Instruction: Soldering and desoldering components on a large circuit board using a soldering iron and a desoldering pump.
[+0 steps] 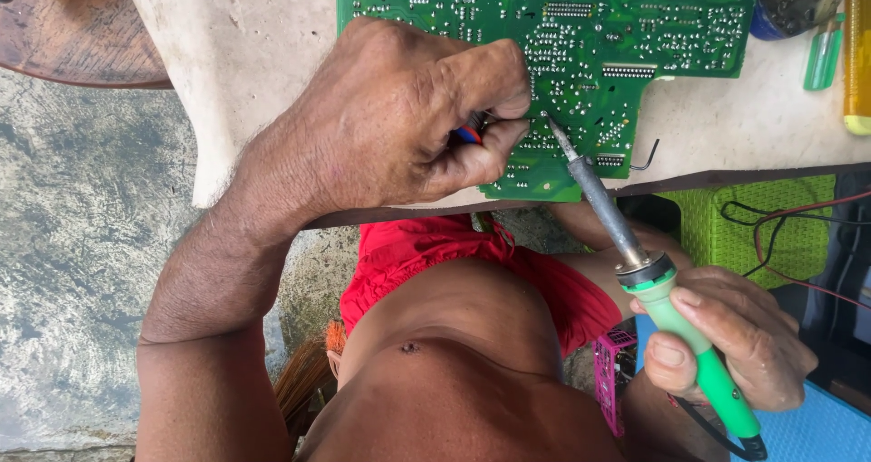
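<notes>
With my left hand (408, 117) pinching a small red-blue tool on the green printed circuit board (581, 36) lying on the pale worktable (263, 27), my right hand (726, 344) grips the green-handled soldering iron (653, 281), whose tip touches a joint; I think I am heating it, and next needs steady contact.

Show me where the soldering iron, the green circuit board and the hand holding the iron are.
soldering iron (691, 342), head view, on its green handle.
green circuit board (581, 36), head view, on its bare soldered face.
right hand (735, 335), head view, on the knuckles wrapped around the handle.
</notes>
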